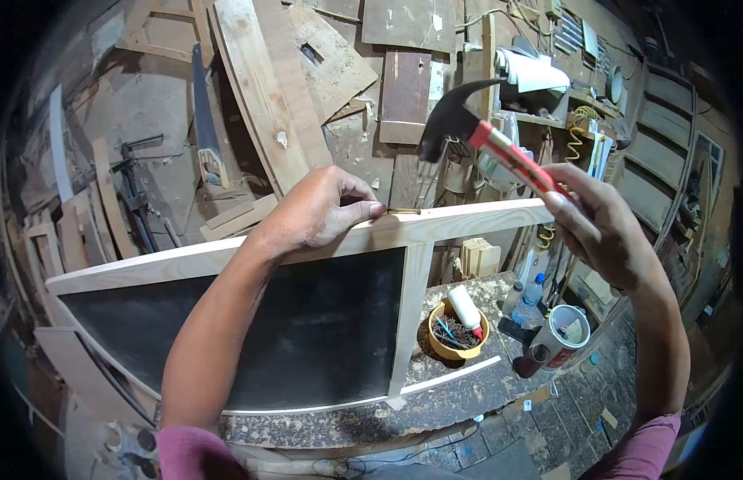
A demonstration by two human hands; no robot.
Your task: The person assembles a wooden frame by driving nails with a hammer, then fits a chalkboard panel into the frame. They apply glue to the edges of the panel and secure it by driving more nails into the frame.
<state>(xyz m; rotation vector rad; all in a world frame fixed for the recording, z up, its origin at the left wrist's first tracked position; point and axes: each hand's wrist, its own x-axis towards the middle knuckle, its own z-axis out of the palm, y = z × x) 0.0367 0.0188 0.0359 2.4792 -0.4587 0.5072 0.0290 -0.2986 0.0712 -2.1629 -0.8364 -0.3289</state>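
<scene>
My right hand (pixel 599 224) grips the red handle of a claw hammer (pixel 451 120), its black head raised above the top rail of a pale wooden frame (pixel 483 216). On that rail, my left hand (pixel 331 210) pinches one end of a thin brass-coloured metal piece (pixel 405 210) that lies along the top edge. Its exact kind is too small to make out. The frame stands upright on the bench and holds a black panel (pixel 315 336). A post of the frame meets the rail just below the metal piece.
Behind the post, a yellow bowl (pixel 435 346) holds dark screws or nails and a white glue bottle (pixel 465 308). To its right are a water bottle (pixel 532 290) and a white bucket (pixel 569 326). A handsaw (pixel 203 104) and boards (pixel 263 88) lean against the back wall.
</scene>
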